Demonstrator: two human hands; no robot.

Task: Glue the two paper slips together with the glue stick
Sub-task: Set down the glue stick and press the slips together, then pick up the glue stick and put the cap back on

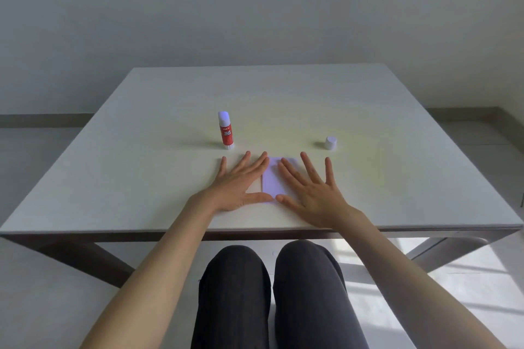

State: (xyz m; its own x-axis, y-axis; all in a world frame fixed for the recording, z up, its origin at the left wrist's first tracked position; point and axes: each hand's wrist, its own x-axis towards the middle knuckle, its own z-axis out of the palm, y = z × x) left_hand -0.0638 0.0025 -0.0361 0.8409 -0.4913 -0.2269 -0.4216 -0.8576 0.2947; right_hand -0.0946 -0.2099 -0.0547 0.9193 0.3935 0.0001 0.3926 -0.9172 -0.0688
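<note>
A pale paper slip lies flat near the front middle of the white table; I cannot tell whether a second slip lies under it. My left hand rests flat with fingers spread on the slip's left edge. My right hand lies flat, fingers spread, over its right side. A red glue stick stands upright, uncapped, just beyond my left hand. Its white cap sits to the right, beyond my right hand.
The table's front edge runs just behind my wrists, with my knees below it. A plain wall stands behind the table.
</note>
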